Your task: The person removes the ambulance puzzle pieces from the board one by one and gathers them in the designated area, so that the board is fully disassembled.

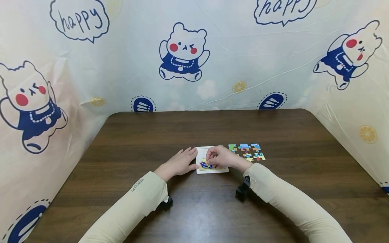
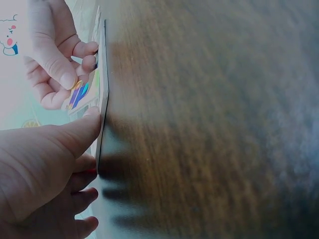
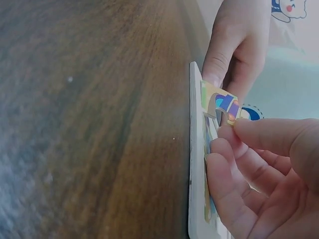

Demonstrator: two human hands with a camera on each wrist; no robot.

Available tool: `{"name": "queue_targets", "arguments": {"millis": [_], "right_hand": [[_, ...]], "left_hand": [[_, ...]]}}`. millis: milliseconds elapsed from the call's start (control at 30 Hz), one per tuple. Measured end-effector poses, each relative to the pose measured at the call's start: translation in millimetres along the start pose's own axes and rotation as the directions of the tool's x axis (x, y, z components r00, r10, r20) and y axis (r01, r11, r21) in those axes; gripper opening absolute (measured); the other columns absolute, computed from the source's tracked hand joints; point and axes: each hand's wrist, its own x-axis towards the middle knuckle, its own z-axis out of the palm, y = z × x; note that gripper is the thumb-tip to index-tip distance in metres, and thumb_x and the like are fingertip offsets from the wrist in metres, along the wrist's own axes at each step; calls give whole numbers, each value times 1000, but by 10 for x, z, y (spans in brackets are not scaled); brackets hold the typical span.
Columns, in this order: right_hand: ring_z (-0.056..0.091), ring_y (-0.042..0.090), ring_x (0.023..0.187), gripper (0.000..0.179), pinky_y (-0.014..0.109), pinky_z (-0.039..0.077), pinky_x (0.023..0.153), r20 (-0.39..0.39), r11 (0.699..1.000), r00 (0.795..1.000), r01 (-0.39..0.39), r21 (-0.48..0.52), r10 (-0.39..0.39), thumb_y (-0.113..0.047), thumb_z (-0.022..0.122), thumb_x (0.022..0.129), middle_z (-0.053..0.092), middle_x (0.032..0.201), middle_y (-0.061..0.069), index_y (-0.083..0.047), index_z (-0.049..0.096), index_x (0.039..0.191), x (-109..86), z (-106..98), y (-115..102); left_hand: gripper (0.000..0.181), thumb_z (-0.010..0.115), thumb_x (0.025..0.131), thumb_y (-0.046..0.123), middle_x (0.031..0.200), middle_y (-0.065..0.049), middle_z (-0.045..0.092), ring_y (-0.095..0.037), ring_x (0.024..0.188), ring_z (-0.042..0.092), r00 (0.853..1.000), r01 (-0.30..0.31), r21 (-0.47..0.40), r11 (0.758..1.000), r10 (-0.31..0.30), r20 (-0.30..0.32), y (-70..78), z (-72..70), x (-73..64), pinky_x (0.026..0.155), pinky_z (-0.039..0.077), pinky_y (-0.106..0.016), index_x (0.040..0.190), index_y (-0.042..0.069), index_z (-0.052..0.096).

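Observation:
A white puzzle board [image 1: 200,152] lies flat on the table, with part of a colourful picture at its lower side. My left hand [image 1: 180,162] rests at the board's left edge, fingers stretched out; in the left wrist view its thumb [image 2: 82,130] touches the rim. Over the board, my right hand [image 1: 223,157] pinches a jigsaw piece [image 3: 227,103] between thumb and index finger. That piece is yellow with blue and purple print and stands tilted above the board's left part. Other pieces in the board are partly hidden by the right hand.
Several loose jigsaw pieces [image 1: 244,147] lie in rows on the table just right of the board, some behind the right wrist. The brown wooden table [image 1: 200,209] meets a printed cloth backdrop [image 1: 225,57] at its back and sides.

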Motion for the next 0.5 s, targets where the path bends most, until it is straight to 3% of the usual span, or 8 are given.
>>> {"name": "queue_targets", "arguments": {"millis": [500], "right_hand": [[53, 14, 58, 4, 26, 48, 49, -4, 998, 1000, 23, 62, -23, -4, 62, 84, 57, 64, 7, 0, 62, 83, -54, -37, 4]], "left_hand": [[65, 53, 92, 40, 147, -12, 27, -29, 135, 21, 1000, 8, 14, 1000, -8, 19, 3, -4, 6, 106, 18, -46, 141, 0, 34]]}}
